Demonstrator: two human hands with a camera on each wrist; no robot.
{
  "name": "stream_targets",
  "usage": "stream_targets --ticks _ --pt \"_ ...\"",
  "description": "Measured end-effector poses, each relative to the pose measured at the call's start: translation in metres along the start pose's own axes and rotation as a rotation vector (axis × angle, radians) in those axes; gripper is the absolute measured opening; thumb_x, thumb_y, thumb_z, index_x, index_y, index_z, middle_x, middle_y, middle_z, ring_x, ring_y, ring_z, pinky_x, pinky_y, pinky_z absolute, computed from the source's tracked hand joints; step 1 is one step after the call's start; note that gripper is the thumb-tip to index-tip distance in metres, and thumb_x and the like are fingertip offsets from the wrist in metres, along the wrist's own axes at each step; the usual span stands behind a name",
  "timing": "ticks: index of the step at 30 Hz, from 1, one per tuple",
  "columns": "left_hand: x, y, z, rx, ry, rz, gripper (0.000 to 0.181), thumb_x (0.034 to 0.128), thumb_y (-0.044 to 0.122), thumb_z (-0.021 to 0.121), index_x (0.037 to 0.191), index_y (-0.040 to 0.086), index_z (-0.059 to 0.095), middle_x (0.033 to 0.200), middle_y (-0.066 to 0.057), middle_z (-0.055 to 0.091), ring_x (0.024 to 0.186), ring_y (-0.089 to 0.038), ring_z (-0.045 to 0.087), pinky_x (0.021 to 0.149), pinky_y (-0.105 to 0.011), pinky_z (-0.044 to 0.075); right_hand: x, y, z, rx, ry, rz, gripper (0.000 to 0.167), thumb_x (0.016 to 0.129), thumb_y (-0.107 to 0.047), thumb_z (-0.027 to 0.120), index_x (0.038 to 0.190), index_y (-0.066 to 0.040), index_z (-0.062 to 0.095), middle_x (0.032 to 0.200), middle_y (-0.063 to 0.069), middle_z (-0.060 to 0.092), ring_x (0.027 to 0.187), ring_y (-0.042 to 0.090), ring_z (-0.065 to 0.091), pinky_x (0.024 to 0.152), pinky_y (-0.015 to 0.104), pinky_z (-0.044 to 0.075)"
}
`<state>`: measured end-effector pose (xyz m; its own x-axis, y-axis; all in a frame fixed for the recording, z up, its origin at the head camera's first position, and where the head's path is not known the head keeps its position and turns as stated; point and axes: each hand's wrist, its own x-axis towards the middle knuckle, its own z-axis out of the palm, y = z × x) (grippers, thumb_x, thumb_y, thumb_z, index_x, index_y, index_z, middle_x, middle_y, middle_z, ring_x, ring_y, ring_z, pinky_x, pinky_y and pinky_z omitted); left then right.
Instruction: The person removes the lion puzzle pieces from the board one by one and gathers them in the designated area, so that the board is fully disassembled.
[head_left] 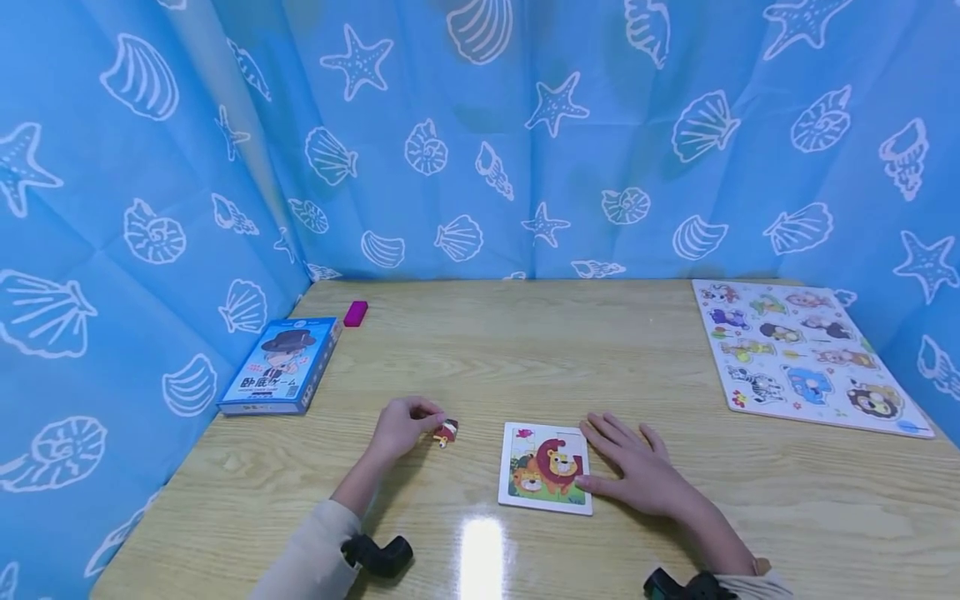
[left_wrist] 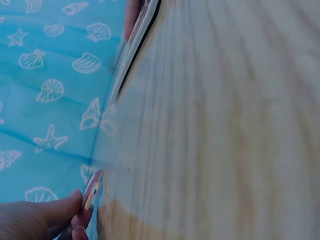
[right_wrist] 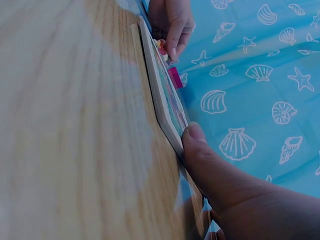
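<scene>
In the head view, my left hand (head_left: 401, 429) pinches a small jigsaw piece (head_left: 446, 432), dark red, white and orange, between thumb and fingers just over the table. The left wrist view shows the same piece (left_wrist: 93, 190) edge-on at the fingertips. To its right lies a square jigsaw puzzle (head_left: 522, 498) with a white frame and a picture of lions. My right hand (head_left: 637, 471) lies at the puzzle's right side, fingers spread and extended. Its thumb (right_wrist: 200, 150) touches the frame's edge in the right wrist view.
A blue game box (head_left: 277, 367) lies on the left of the wooden table (head_left: 540, 350), with a magenta block (head_left: 356, 314) behind it. At the right back is a white animal puzzle board (head_left: 772, 350). A blue shell-print curtain (head_left: 480, 192) borders the table.
</scene>
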<state>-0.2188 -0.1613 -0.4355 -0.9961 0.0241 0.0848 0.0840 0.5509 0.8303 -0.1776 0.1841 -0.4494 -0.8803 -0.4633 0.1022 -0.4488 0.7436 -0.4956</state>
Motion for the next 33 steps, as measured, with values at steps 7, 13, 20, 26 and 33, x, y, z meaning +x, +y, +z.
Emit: stream_targets --ticks 7,13,20,26,33 --pt "0.0008 0.0000 0.0026 0.042 0.020 0.009 0.005 0.0834 0.006 0.072 0.082 0.002 0.070 0.070 0.000 0.064 0.066 -0.012 0.056 0.062 -0.027 0.043 -0.0004 0.0004 -0.0011 0.008 -0.010 0.009 0.080 0.085 -0.058 0.060 0.143 -0.006 0.040 0.149 0.015 0.032 0.138 0.036 0.019 0.101 0.062 0.002" --pt "0.0012 0.0003 0.0020 0.068 0.023 0.027 0.005 0.0838 0.007 0.072 0.082 0.002 0.070 0.070 0.001 0.063 0.066 -0.012 0.056 0.062 -0.029 0.043 -0.0001 0.0003 -0.0012 0.009 -0.002 0.007 0.080 0.084 -0.057 0.060 0.143 -0.006 0.041 0.149 0.015 0.032 0.138 0.036 0.019 0.101 0.062 0.002" --pt "0.0006 0.0010 0.0018 0.083 0.036 0.055 0.005 0.0817 0.005 0.073 0.079 0.002 0.070 0.069 0.001 0.063 0.065 -0.011 0.055 0.062 -0.028 0.044 0.0003 0.0005 -0.0018 0.013 0.002 -0.004 0.080 0.084 -0.056 0.061 0.143 -0.006 0.041 0.149 0.015 0.033 0.138 0.036 0.020 0.101 0.062 0.002" --pt "-0.0004 0.0013 0.0012 0.087 0.048 0.059 0.006 0.0802 0.003 0.074 0.078 0.002 0.068 0.067 0.001 0.060 0.063 -0.011 0.053 0.061 -0.028 0.043 0.0000 -0.0002 -0.0031 0.004 0.009 -0.011 0.079 0.085 -0.056 0.061 0.143 -0.006 0.041 0.148 0.016 0.033 0.137 0.037 0.020 0.101 0.063 0.003" --pt "-0.0007 0.0013 0.0003 0.077 0.037 0.029 0.006 0.0805 0.003 0.074 0.079 0.002 0.068 0.069 0.000 0.059 0.065 -0.012 0.053 0.061 -0.027 0.043 0.0004 -0.0001 -0.0025 0.009 0.003 -0.005 0.079 0.085 -0.057 0.061 0.143 -0.006 0.041 0.148 0.015 0.033 0.138 0.037 0.020 0.101 0.062 0.002"
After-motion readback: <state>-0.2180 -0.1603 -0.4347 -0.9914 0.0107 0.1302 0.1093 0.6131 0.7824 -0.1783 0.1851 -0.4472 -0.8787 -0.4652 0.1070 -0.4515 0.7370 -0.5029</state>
